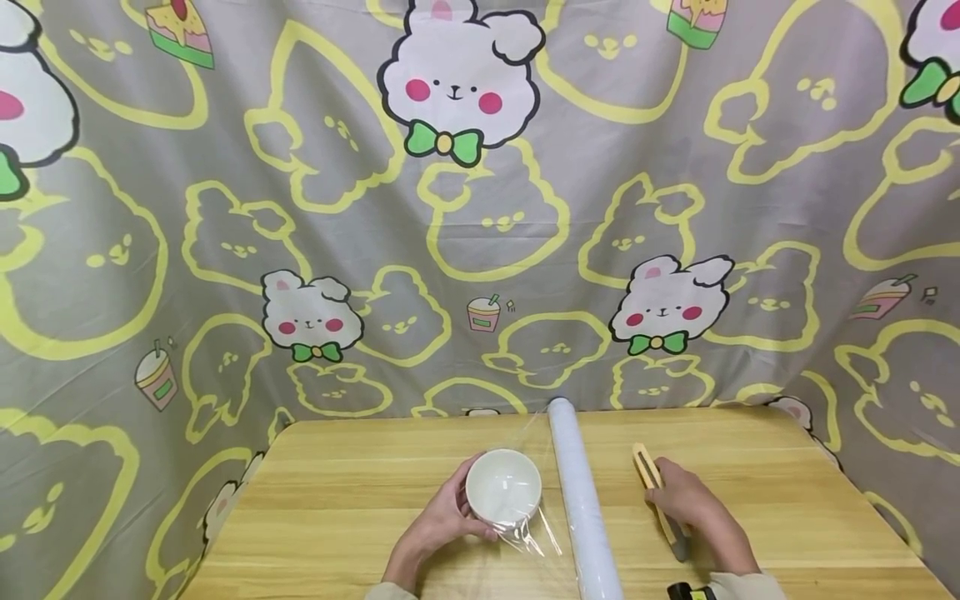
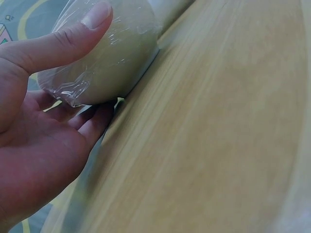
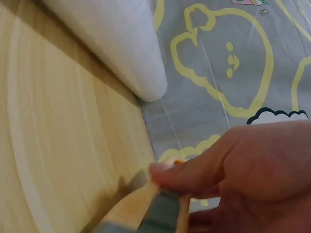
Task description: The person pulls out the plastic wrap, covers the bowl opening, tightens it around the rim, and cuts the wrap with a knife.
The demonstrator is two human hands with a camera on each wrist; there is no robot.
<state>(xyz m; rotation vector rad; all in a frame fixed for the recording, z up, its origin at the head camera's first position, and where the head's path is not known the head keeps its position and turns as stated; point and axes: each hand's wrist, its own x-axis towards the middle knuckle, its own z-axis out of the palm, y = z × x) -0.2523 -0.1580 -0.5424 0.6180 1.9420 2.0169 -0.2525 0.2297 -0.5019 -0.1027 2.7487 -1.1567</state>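
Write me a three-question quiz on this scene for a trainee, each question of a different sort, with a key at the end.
1. Multiple choice: what does the right hand hold?
A) A spoon
B) A box cutter
C) A pair of scissors

2. True or false: in the head view, the white roll lies to the left of the bowl.

3. Short answer: in the left wrist view, what lies crinkled against the outside of the bowl that the left hand holds?

Key:
1. B.
2. False; the white roll lies to the right of the bowl.
3. Clear plastic film.
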